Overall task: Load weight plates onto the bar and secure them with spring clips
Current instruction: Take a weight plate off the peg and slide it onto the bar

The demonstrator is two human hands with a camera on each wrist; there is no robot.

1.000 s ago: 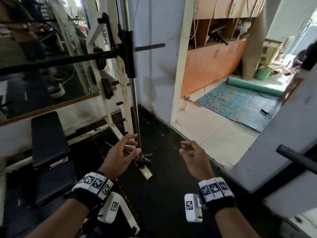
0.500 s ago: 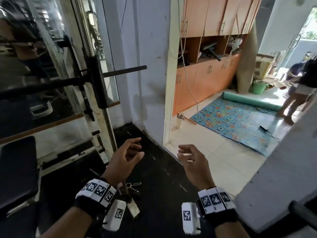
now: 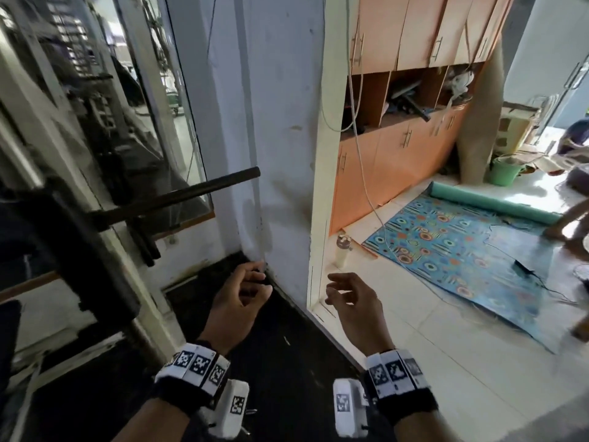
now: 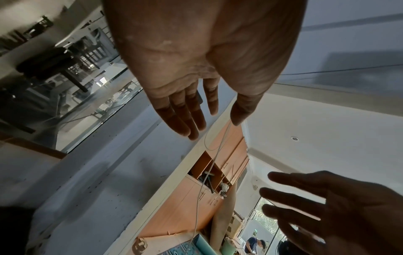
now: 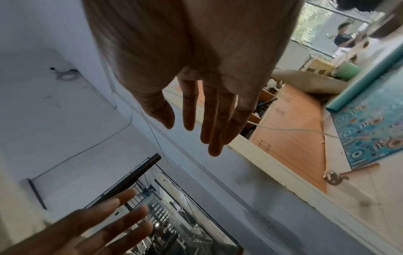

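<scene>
— What do your hands have hold of?

— Nothing. My left hand (image 3: 237,301) hangs in front of me with the fingers loosely bent, and my right hand (image 3: 357,301) is beside it, apart from it, fingers relaxed as well. From the wrist views both palms are bare and the fingers are nearly straight.

— Where is the bar?

— Up and to my left. The dark barbell sleeve (image 3: 191,194) juts out of the rack (image 3: 105,250) toward the white wall (image 3: 280,138), its bare end close to the wall. It carries no plate and no clip that I can see. My left hand is below it and well apart from it.

— And underfoot?

— Black gym floor (image 3: 287,378) under both wrists. My right hand is over the edge where it meets pale tiles (image 3: 430,362) at a doorway.

— What lies beyond the doorway?

— Orange cabinets (image 3: 398,154) along the wall, a patterned blue mat (image 3: 462,250) partly rolled at its far edge, a bottle (image 3: 342,252) standing by the door frame, and a green bucket (image 3: 505,170) further back. A white cord (image 3: 360,154) hangs down in front of the cabinets.
</scene>
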